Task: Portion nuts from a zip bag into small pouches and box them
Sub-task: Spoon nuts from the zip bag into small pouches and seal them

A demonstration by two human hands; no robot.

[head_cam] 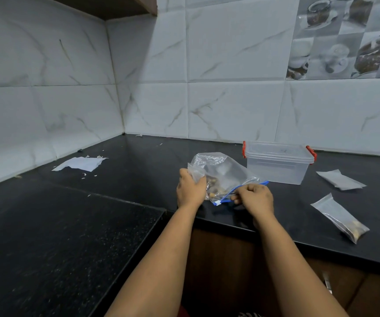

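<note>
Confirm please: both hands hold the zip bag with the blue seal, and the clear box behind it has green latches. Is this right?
Not quite. In the head view the clear box has red latches, not green. Both the left hand and right hand do hold the zip bag.

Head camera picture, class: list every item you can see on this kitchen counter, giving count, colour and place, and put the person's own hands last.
zip bag: one, clear with a blue zip strip, centre of the counter, held by both hands
nuts: a small heap, brown, inside the zip bag near its lower end
storage box: one, clear with red clips, lid on, behind and right of the zip bag
small pouches: two, clear, lying flat at the right; the nearer pouch shows brown contents at its near end
paper sheet: one, white, torn, left by the wall, with small scraps around it
counter: one, black, L-shaped
left hand: grips the bag's side
right hand: pinches the blue zip strip
</note>
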